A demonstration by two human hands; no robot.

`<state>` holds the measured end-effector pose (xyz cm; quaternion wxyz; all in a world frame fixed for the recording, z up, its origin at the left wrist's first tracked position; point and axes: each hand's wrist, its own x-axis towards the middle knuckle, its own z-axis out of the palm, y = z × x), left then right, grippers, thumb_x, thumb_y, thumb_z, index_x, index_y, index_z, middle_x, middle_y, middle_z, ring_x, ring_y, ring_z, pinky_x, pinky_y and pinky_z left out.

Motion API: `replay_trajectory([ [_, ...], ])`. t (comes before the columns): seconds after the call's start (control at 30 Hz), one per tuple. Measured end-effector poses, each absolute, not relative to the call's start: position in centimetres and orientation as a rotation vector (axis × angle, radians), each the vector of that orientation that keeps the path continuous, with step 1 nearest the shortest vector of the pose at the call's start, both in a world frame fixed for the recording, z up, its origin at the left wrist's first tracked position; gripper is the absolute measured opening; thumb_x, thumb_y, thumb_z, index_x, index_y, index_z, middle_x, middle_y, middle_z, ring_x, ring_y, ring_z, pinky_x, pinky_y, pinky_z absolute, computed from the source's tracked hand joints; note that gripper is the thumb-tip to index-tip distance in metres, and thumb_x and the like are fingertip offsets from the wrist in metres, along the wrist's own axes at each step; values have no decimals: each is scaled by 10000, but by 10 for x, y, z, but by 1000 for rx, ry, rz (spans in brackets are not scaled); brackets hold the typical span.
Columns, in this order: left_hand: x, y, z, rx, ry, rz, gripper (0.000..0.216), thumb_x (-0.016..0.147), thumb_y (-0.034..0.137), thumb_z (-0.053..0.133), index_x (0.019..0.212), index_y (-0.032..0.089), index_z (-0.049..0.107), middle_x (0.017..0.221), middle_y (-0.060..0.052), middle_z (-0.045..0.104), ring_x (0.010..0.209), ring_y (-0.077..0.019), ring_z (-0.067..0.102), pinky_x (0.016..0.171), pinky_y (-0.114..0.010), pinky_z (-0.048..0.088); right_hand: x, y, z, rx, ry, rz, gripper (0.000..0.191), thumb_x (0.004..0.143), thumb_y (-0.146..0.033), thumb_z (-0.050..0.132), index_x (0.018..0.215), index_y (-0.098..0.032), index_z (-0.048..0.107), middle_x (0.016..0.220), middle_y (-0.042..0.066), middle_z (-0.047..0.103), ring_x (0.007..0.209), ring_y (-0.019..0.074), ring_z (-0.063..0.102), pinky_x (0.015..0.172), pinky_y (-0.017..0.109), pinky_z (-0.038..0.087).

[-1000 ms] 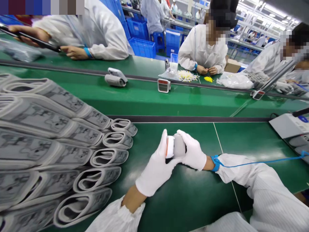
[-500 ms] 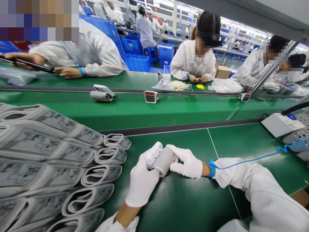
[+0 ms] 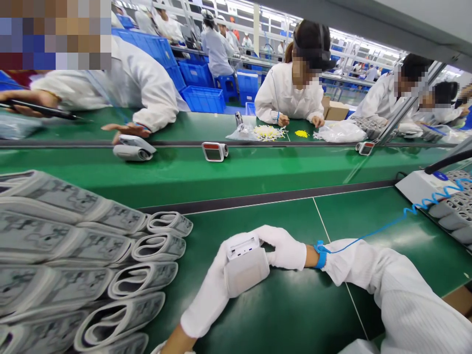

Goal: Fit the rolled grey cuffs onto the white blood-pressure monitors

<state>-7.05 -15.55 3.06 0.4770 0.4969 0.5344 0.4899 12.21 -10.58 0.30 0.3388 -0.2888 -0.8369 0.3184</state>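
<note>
A white wrist blood pressure monitor (image 3: 242,250) with a rolled grey cuff (image 3: 248,276) is held between both hands above the green bench. My left hand (image 3: 214,287), in a white glove, grips its left side. My right hand (image 3: 283,248), gloved too, has its fingers closed at the upper right edge, with the fingertips partly hidden behind the monitor. An open slot shows along the monitor's top edge, and the cuff faces me. Around my right wrist sits a blue strap (image 3: 320,255) with a cord.
Several rolled grey cuffs (image 3: 121,280) lie in rows at the left. Beyond a dark rail, more monitors (image 3: 215,152) sit on the green conveyor (image 3: 177,172). A white box (image 3: 420,191) and the coiled blue cord (image 3: 424,206) are at the right. Co-workers sit opposite.
Both hands have turned the monitor so its cuff faces me and its slotted edge points up. The conveyor monitors appear farther left. A co-worker's hand at the left has reached behind one of them.
</note>
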Motion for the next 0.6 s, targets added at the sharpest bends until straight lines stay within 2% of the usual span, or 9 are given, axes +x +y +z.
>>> replay_trajectory([
  [0.13, -73, -156, 25, 1173, 1277, 1160, 313, 975, 425, 621, 1151, 170, 666, 1168, -89, 678, 1000, -213, 663, 895, -418, 572, 122, -107, 6, -769, -2228, 815, 332, 822, -233, 752, 1097, -188, 571, 1039, 50, 653, 919, 184, 621, 871, 310, 526],
  [0.3, -75, -155, 19, 1130, 1264, 1148, 234, 812, 450, 745, 885, 228, 734, 929, -52, 737, 889, -273, 670, 836, -402, 565, 124, -107, 8, -733, -2255, 778, 273, 856, -307, 711, 1048, -184, 560, 986, 53, 633, 874, 179, 604, 816, 300, 518],
  [0.5, -67, -163, 22, 1053, 1252, 1156, 195, 737, 418, 765, 860, 267, 755, 929, -51, 759, 882, -318, 680, 807, -431, 575, 121, -114, -8, -764, -2219, 590, 265, 796, -333, 718, 957, -193, 562, 861, 25, 607, 748, 163, 564, 723, 284, 494],
  [0.6, -66, -166, 23, 1011, 1245, 1161, 189, 702, 405, 788, 831, 271, 758, 932, -54, 764, 894, -330, 682, 818, -443, 579, 120, -118, -12, -759, -2191, 549, 257, 815, -361, 699, 961, -195, 569, 837, 22, 601, 725, 158, 554, 714, 280, 490],
])
